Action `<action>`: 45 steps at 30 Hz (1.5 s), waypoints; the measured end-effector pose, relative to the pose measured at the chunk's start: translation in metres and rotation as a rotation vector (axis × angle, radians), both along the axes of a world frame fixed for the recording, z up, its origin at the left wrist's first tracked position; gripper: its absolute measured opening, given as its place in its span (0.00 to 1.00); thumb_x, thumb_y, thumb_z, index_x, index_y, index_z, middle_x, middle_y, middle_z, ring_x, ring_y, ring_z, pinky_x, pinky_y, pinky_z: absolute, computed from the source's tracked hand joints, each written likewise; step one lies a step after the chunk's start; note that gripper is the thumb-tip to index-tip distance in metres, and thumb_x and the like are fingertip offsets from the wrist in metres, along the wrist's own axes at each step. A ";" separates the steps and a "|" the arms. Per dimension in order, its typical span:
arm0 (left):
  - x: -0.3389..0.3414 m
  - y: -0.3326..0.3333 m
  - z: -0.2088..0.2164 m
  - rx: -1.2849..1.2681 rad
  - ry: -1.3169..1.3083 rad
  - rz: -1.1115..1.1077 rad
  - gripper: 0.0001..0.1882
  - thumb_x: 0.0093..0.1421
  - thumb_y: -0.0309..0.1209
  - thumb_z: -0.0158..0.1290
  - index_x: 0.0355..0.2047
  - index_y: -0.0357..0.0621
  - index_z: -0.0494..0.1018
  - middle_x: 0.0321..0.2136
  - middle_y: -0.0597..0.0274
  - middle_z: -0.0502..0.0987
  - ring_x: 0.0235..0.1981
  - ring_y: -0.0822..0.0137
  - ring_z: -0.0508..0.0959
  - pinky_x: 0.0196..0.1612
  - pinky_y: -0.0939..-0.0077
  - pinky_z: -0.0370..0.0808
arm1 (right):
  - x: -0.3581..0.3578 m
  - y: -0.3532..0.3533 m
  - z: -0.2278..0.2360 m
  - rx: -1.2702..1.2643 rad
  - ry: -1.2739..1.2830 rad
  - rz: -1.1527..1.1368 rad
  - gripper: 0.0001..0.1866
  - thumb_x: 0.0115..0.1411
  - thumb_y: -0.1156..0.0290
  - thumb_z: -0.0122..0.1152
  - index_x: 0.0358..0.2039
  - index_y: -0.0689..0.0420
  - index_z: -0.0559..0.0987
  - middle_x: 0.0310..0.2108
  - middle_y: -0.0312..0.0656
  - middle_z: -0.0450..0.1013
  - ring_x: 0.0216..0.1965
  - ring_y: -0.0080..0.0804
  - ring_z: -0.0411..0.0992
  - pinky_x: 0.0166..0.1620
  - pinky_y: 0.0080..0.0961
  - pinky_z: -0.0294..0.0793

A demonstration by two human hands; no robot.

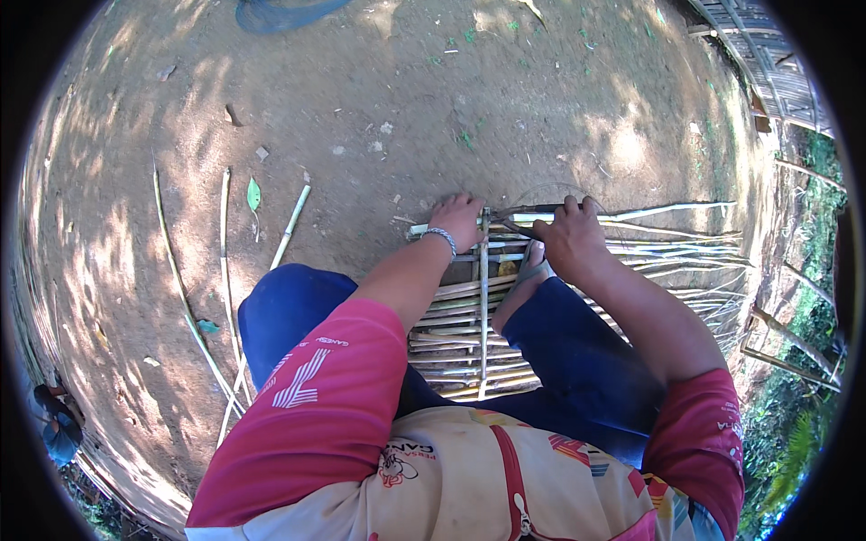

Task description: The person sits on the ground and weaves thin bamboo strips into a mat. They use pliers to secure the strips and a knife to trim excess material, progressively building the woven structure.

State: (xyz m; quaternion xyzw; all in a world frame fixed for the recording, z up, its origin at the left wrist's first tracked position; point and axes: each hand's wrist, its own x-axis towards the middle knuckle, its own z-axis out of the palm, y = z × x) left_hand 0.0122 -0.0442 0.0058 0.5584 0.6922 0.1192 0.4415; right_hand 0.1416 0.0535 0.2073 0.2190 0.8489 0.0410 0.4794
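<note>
My left hand grips the outermost stick at its left end, beside the top of a thin crosspiece. My right hand is closed around the handles of a dark tool that looks like pliers; its jaws point at the joint of crosspiece and stick. A thin wire curves up from near the joint. Below my hands lies a row of slender sticks, side by side under the crosspiece, their thin ends fanning to the right. My sandalled foot rests on the row.
Several loose sticks lie on the dirt to the left, near a green leaf. Blue netting lies at the far edge. A woven bamboo panel stands at the far right. Someone in dark clothes shows at the left rim.
</note>
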 end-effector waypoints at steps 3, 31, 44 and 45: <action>0.005 0.002 -0.001 -0.008 0.009 -0.017 0.38 0.53 0.43 0.67 0.64 0.54 0.67 0.59 0.54 0.68 0.65 0.50 0.64 0.67 0.45 0.60 | -0.002 -0.001 -0.005 0.015 -0.012 0.026 0.16 0.64 0.62 0.56 0.52 0.46 0.80 0.50 0.44 0.76 0.59 0.43 0.65 0.63 0.50 0.56; 0.011 -0.004 0.001 -0.011 0.029 0.074 0.36 0.52 0.45 0.67 0.61 0.55 0.70 0.59 0.58 0.70 0.64 0.55 0.65 0.66 0.51 0.58 | 0.004 -0.005 -0.032 0.133 0.278 0.022 0.11 0.63 0.68 0.54 0.40 0.55 0.83 0.37 0.40 0.77 0.45 0.41 0.78 0.43 0.39 0.78; 0.011 -0.001 0.008 -0.091 0.079 0.124 0.37 0.52 0.46 0.67 0.61 0.55 0.69 0.59 0.62 0.71 0.63 0.56 0.67 0.64 0.49 0.58 | 0.006 0.002 -0.040 -0.423 0.021 -0.624 0.13 0.57 0.70 0.57 0.33 0.67 0.83 0.33 0.57 0.80 0.36 0.45 0.81 0.36 0.40 0.79; 0.011 -0.001 0.008 -0.089 0.081 0.130 0.36 0.52 0.46 0.67 0.61 0.56 0.69 0.59 0.63 0.71 0.63 0.56 0.67 0.63 0.49 0.58 | 0.004 0.001 -0.039 -0.447 -0.001 -0.799 0.12 0.57 0.70 0.56 0.31 0.67 0.83 0.32 0.57 0.80 0.35 0.44 0.81 0.35 0.40 0.79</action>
